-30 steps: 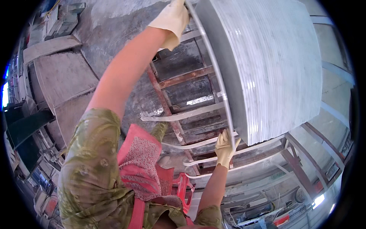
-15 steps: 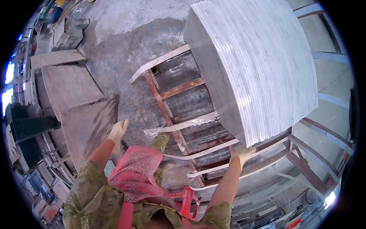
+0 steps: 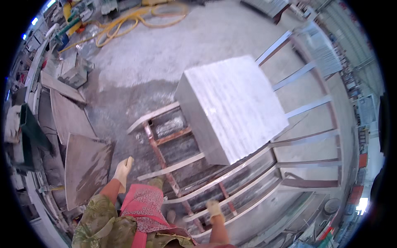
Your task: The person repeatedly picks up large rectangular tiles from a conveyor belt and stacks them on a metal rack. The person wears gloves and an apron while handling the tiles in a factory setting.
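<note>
My left hand [image 3: 122,171], in a pale cream glove, hangs in the air between a leaning slab and the metal rack. Its fingers are together and curled, with nothing visible in them. My right hand [image 3: 215,209], gloved alike, is over the near slats of the rack [image 3: 166,168]; its fingers are smeared, and I cannot tell whether it touches a slat. Beyond it stands a thick stack of thin grey-white sheets [image 3: 240,107], its layered edges facing up. A pink patterned apron [image 3: 142,202] covers my front.
Brown slabs [image 3: 84,169] lean at the left, beside a dark green metal part [image 3: 33,132]. A yellow hose [image 3: 136,20] lies coiled on the far floor. Another slatted frame [image 3: 308,107] stands right of the stack. The floor [image 3: 136,58] is partly wet.
The view has swung up and now takes in more of the far floor. My right hand has come away from the stack's near corner, back toward me. The left hand stays low beside the slab.
</note>
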`<state>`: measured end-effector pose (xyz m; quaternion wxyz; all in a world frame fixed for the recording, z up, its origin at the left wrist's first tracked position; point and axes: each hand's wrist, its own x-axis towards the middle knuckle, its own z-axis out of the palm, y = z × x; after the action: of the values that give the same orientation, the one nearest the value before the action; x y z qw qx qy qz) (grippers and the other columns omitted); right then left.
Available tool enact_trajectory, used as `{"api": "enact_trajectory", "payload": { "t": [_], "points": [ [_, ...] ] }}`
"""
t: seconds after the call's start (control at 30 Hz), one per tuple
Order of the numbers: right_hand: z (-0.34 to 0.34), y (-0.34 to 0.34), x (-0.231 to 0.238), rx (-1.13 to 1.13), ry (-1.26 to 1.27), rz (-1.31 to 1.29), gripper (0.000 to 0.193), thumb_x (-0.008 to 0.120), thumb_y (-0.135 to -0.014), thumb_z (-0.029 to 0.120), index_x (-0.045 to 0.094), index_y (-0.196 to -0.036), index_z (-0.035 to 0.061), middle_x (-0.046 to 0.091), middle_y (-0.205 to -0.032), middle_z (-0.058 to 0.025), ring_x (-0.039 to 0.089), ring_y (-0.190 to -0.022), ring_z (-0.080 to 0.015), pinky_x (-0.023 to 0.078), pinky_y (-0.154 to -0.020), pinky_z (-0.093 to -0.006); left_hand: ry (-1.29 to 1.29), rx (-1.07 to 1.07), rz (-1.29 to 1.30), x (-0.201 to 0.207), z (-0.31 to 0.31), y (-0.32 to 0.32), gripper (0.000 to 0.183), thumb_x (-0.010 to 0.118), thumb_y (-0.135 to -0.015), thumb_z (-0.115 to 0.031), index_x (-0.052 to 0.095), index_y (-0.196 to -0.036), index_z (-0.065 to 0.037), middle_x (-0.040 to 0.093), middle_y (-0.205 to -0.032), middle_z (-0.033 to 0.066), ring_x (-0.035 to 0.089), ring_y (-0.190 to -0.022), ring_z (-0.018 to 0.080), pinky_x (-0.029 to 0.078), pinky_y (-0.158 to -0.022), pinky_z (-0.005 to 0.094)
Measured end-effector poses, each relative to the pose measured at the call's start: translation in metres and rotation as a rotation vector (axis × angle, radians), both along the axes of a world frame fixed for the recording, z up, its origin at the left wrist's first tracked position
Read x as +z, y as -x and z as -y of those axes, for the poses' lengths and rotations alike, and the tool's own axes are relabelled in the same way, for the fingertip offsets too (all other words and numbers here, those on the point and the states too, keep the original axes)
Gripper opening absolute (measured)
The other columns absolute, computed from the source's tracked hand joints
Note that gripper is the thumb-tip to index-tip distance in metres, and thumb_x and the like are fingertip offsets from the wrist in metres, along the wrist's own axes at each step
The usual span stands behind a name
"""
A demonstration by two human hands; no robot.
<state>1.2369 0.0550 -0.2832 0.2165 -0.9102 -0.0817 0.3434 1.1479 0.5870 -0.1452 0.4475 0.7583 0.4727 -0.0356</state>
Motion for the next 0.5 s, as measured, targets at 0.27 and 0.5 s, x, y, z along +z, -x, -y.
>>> {"api": "enact_trajectory", "payload": {
  "t": [0.27,0.5],
  "points": [
    [-0.024,0.092,0.068,-0.446,-0.451,-0.307,0.035,0.059,-0.079,0.023,0.066,-0.096,-0.0058,0.065,-0.083,-0.0087,0.058,-0.08,-0.0167,0.045,-0.073,-0.0323,-0.229,0.046,0.171,0.049,0.07,0.126,0.048,0.041,-0.093,-0.041,0.066,-0.096,0.0,0.062,-0.095,0.0276,0.059,-0.098,0.0415,0.046,-0.084,0.0433],
    [0.013,0.136,0.125,-0.22,-0.437,-0.218,0.034,0.06,-0.079,0.027,0.069,-0.089,-0.0035,0.065,-0.077,-0.0085,0.059,-0.075,-0.0168,0.045,-0.07,-0.0305,-0.279,0.38,0.004,-0.001,0.097,0.331,0.044,0.044,-0.088,-0.038,0.066,-0.086,0.0,0.063,-0.086,0.0266,0.06,-0.091,0.0437,0.045,-0.079,0.0487]
  ]
}}
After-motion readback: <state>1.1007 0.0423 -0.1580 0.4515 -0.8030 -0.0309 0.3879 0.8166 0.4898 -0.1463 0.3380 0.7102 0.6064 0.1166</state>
